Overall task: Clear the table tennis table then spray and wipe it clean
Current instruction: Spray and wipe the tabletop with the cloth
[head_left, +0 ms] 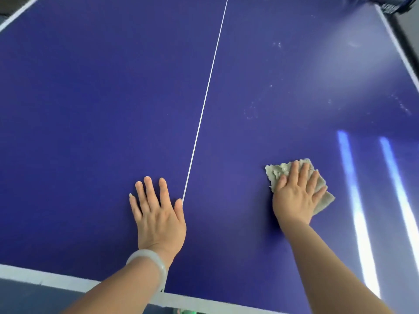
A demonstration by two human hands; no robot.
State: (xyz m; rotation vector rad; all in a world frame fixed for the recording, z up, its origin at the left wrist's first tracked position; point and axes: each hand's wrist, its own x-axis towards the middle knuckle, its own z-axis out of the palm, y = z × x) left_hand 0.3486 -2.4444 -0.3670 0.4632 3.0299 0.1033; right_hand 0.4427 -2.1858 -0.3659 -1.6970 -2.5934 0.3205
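The right hand (297,196) is lying palm down on the cloth (277,172), its fingers straight and slightly spread, pressing the cloth flat against the table (90,109). The cloth is showing beyond the fingertips on the far side and past the little finger on the right; the palm is covering its near left part. The left hand (158,214) is resting flat on the table, well apart from the cloth and to its left, fingers straight and holding nothing. Its thumb tip is touching the centre line (208,82).

The cloth is pale grey-beige, nubbly in texture and ragged along its far edge, lying as a rough four-sided pad. A pale, smooth, rounded bangle (147,260) is circling the left wrist.

The table is showing a matt, deep blue top. The thin white centre line is running from the left thumb away to the far edge. A broad white band (34,276) is marking the near edge, and similar bands are bordering the far left and far right sides. Faint whitish specks (251,109) are lying on the right half, far of the cloth. Two bright streaks of reflected light (353,189) are crossing the top to the right of the cloth. A dark net (394,3) is showing at the far right corner, blurred. Grey floor (18,293) is appearing below the near edge.
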